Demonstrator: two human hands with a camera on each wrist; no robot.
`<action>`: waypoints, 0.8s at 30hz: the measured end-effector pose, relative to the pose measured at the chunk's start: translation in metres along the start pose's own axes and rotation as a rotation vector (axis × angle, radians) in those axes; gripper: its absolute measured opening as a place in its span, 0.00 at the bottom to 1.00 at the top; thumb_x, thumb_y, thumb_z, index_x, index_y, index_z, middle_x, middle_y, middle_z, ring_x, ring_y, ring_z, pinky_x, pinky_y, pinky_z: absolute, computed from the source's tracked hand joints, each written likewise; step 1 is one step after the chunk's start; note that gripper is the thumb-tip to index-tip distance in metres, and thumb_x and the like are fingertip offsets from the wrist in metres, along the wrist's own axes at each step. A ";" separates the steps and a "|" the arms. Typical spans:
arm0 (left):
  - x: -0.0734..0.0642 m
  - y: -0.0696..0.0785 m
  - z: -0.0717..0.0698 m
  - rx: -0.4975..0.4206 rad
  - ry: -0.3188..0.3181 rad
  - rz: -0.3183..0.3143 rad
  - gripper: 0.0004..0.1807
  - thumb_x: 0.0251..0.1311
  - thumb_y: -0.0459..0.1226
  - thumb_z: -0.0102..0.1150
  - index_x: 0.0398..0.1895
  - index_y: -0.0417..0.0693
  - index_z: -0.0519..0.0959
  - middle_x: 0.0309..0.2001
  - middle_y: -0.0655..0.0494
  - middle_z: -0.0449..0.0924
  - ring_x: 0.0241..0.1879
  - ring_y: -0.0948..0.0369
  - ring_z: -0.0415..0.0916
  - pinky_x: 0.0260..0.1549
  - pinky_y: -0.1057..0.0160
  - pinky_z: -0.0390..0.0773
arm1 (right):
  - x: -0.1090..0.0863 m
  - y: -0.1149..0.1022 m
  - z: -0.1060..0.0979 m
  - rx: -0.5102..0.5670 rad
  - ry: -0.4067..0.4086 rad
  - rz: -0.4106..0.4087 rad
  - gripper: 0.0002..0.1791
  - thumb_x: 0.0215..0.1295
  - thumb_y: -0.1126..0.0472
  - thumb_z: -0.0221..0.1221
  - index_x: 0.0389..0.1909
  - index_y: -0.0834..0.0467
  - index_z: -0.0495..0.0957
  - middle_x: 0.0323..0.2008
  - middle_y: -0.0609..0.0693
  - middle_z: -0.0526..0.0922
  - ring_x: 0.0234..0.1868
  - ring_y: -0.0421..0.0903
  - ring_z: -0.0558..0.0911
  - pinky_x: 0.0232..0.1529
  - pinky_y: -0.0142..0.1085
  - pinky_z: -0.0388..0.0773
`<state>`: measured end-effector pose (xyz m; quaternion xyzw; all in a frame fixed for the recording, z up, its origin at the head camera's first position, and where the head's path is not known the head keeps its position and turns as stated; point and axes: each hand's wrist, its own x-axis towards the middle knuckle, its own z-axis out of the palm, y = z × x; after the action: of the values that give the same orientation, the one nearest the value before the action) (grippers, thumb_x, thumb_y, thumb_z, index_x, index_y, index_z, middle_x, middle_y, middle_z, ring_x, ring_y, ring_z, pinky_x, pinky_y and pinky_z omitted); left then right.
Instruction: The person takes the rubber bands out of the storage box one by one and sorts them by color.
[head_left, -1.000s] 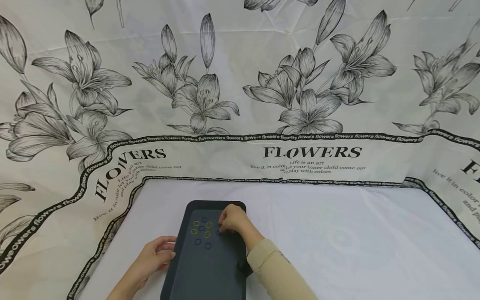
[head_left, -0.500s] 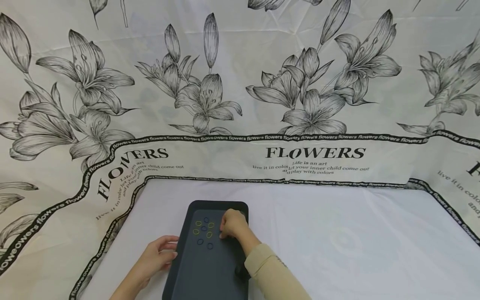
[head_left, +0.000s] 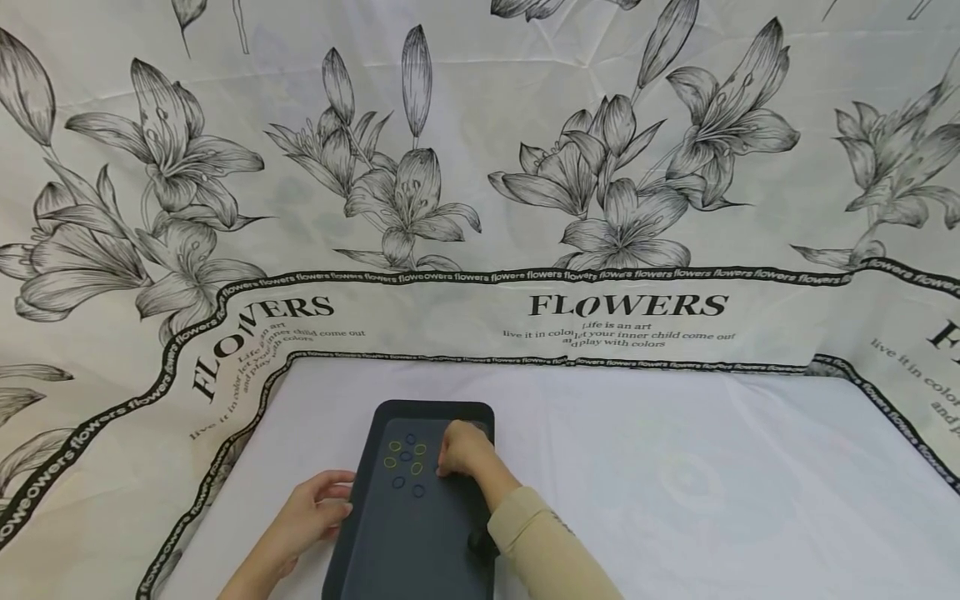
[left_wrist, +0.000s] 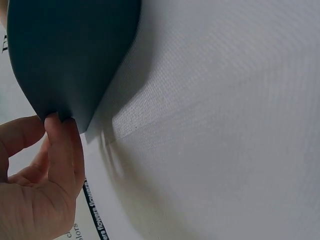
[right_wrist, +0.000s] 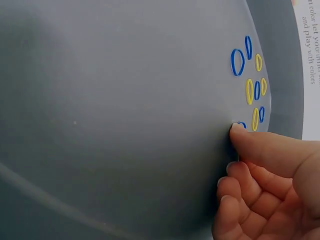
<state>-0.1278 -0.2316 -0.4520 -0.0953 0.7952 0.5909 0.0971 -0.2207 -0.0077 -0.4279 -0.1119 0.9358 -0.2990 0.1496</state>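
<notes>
A long dark grey tray (head_left: pixel 408 550) lies on the white table, its flat floor bearing several thin rings. Yellow rings (head_left: pixel 417 468) and blue rings (head_left: pixel 398 482) sit apart from each other in loose rows towards its far end. My left hand (head_left: pixel 307 517) grips the tray's left rim; in the left wrist view its fingertips and thumb meet the edge. Over the tray's far right part, my right hand (head_left: pixel 467 450) pinches a blue ring (right_wrist: pixel 242 124) down at the floor. Only a bit of that ring shows beside the thumb tip; the thumb hides the rest.
White cloth (head_left: pixel 675 467) covers the table to the right of the tray. Behind it rises a backdrop (head_left: pixel 450 321) printed with black lilies and lettering. A dark object (head_left: pixel 482 543) shows beneath the right sleeve at the tray's right rim.
My right hand has shifted slightly towards the near side along the tray floor, fingers still at the blue ring. The left hand stays at the rim, and the other rings lie as before.
</notes>
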 end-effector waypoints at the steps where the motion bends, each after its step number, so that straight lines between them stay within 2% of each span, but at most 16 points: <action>1: 0.000 0.000 0.000 -0.001 0.000 -0.001 0.24 0.52 0.25 0.54 0.56 0.32 0.68 0.41 0.46 0.78 0.34 0.57 0.77 0.28 0.57 0.78 | 0.000 0.000 0.000 -0.001 -0.007 0.001 0.15 0.42 0.68 0.71 0.10 0.57 0.74 0.09 0.46 0.71 0.12 0.40 0.67 0.14 0.31 0.63; 7: -0.002 0.003 -0.001 0.005 -0.003 -0.010 0.24 0.52 0.26 0.54 0.56 0.32 0.69 0.41 0.47 0.78 0.34 0.57 0.77 0.28 0.57 0.78 | 0.000 0.000 -0.001 0.006 -0.029 -0.016 0.14 0.44 0.68 0.69 0.09 0.56 0.74 0.08 0.45 0.70 0.11 0.40 0.67 0.14 0.31 0.62; 15: -0.003 0.007 -0.001 0.019 0.009 -0.029 0.24 0.52 0.26 0.54 0.55 0.34 0.70 0.40 0.47 0.78 0.33 0.57 0.77 0.29 0.57 0.77 | 0.000 -0.001 -0.007 0.119 -0.014 -0.057 0.12 0.45 0.71 0.67 0.09 0.60 0.76 0.08 0.47 0.74 0.11 0.40 0.69 0.13 0.28 0.63; 21: -0.003 0.008 0.000 0.026 0.017 -0.035 0.23 0.52 0.25 0.54 0.55 0.34 0.70 0.40 0.47 0.78 0.33 0.57 0.76 0.29 0.57 0.77 | 0.000 -0.003 -0.011 0.227 -0.034 -0.051 0.09 0.47 0.72 0.66 0.13 0.63 0.78 0.11 0.51 0.78 0.13 0.43 0.78 0.17 0.32 0.75; 24: -0.004 0.008 0.000 0.028 0.019 -0.038 0.23 0.52 0.25 0.54 0.55 0.34 0.70 0.40 0.47 0.78 0.33 0.57 0.76 0.29 0.57 0.77 | 0.000 -0.004 -0.014 0.287 -0.052 -0.051 0.08 0.48 0.73 0.65 0.15 0.64 0.79 0.12 0.52 0.79 0.15 0.44 0.79 0.18 0.35 0.77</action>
<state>-0.1266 -0.2286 -0.4437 -0.1146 0.8025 0.5766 0.1018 -0.2255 -0.0036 -0.4147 -0.1207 0.8760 -0.4306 0.1806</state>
